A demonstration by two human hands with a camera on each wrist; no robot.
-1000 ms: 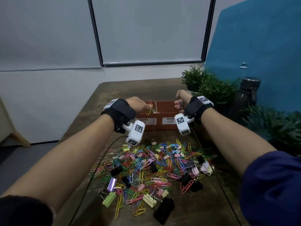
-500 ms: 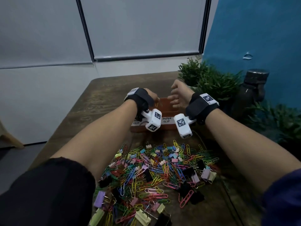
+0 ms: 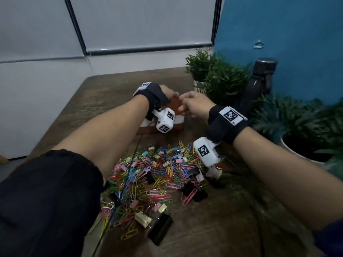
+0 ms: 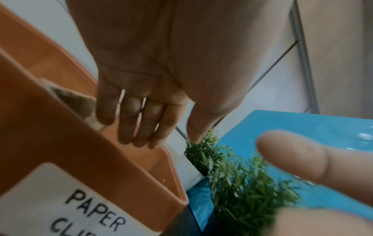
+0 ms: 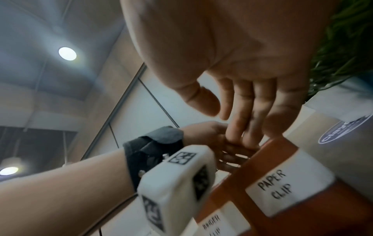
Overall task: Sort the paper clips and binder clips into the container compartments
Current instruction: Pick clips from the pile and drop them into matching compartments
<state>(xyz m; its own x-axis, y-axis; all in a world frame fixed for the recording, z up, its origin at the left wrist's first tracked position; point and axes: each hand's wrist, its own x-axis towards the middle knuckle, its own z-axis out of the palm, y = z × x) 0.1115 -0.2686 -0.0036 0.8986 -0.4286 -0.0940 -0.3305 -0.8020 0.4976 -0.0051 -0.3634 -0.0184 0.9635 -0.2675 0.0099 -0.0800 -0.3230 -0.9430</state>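
An orange-brown container [image 3: 179,127] with "BINDER CLIP" and "PAPER CLIP" labels [image 5: 276,186] stands behind a pile of coloured paper clips and binder clips [image 3: 157,175] on the wooden table. My left hand [image 3: 168,94] hovers over the paper clip compartment [image 4: 141,159], fingers straight and empty [image 4: 145,119]. My right hand [image 3: 191,104] is just to its right above the container's right end, fingers also extended and holding nothing [image 5: 242,111]. The two hands nearly touch. The compartments' contents are mostly hidden; a cardboard divider [image 4: 70,99] shows.
Potted green plants [image 3: 219,76] and a dark bottle [image 3: 259,86] crowd the table's right side in front of a blue board [image 3: 287,43]. A white pot [image 3: 297,151] sits at the right. A thin cable [image 3: 137,145] runs through the pile. Large black binder clips [image 3: 159,230] lie nearest me.
Both hands pinched clips over the container a second ago; now they are empty with fingers straightened. The left hand has moved right over the paper clip compartment, close to the right hand.
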